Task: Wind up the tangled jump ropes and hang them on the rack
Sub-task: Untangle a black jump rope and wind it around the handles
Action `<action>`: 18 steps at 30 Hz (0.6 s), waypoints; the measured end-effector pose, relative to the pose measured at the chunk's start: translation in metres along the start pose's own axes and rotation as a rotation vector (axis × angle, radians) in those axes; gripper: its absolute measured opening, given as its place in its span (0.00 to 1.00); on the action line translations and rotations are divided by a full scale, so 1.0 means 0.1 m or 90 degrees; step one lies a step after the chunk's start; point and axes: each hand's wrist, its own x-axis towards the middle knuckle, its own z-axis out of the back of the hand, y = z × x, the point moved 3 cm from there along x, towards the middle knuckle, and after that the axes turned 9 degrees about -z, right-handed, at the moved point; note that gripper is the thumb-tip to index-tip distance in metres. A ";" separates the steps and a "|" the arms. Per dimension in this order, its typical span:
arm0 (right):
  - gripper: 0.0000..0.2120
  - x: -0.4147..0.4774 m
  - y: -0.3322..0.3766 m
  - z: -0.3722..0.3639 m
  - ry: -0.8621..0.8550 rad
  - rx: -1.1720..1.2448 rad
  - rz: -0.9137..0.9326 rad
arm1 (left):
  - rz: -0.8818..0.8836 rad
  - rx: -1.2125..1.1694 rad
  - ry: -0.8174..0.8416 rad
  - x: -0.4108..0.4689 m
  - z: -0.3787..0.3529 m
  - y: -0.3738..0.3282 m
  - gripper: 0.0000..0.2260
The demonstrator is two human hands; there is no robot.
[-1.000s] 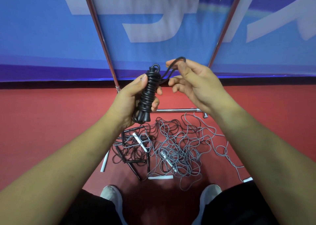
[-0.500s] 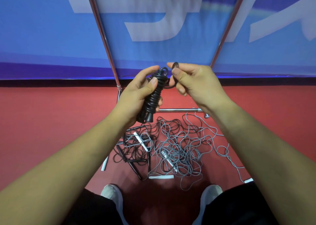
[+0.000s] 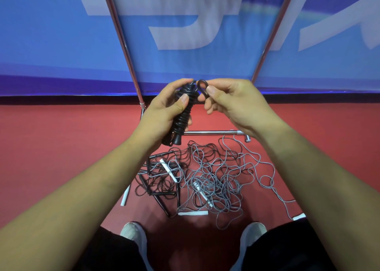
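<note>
Winding of one black jump rope (image 3: 183, 116) looks done: left grip (image 3: 162, 110) clasps it, right grip (image 3: 236, 104) pinches its loop (image 3: 202, 85). Tangled ropes (image 3: 216, 180) lie on the floor (image 3: 61, 147); rack (image 3: 209, 132) shows none.

A blue banner (image 3: 61, 44) with large white lettering hangs behind the red floor (image 3: 51, 147). White shoes (image 3: 133, 235) and black trousers (image 3: 107, 254) show at the bottom edge.
</note>
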 end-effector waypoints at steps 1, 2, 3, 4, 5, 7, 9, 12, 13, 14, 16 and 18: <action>0.07 0.00 0.00 0.00 -0.013 0.004 -0.010 | -0.004 0.006 0.005 0.00 -0.01 0.00 0.17; 0.05 -0.01 0.00 0.00 -0.024 0.016 -0.026 | -0.006 0.010 0.007 0.00 -0.02 -0.01 0.17; 0.04 0.00 0.00 0.01 -0.033 0.031 -0.043 | -0.007 0.012 0.007 0.00 -0.03 -0.01 0.17; 0.03 0.00 0.00 0.01 -0.041 0.044 -0.059 | -0.009 0.015 0.007 0.00 -0.03 -0.01 0.17; 0.03 0.00 0.00 0.02 -0.047 0.052 -0.075 | -0.011 0.017 0.009 0.00 -0.03 -0.01 0.17; 0.04 0.01 0.00 0.03 -0.054 0.048 -0.100 | -0.014 0.022 0.018 0.00 -0.03 -0.01 0.17; 0.04 0.01 0.01 0.04 -0.054 0.043 -0.124 | -0.016 0.023 0.035 0.00 -0.03 0.00 0.17; 0.04 0.00 0.02 0.04 -0.060 0.048 -0.157 | -0.009 0.026 0.057 -0.01 -0.04 0.00 0.18; 0.04 0.00 0.02 0.04 -0.063 0.049 -0.166 | -0.008 0.029 0.061 -0.01 -0.04 -0.01 0.18; 0.04 -0.01 0.02 0.04 -0.066 0.051 -0.174 | -0.007 0.033 0.064 -0.01 -0.04 -0.01 0.18; 0.05 -0.01 0.02 0.03 -0.070 0.055 -0.181 | -0.005 0.036 0.069 -0.01 -0.03 -0.01 0.18; 0.06 -0.02 0.02 0.02 -0.074 0.058 -0.187 | 0.002 0.035 0.075 0.00 -0.01 -0.01 0.19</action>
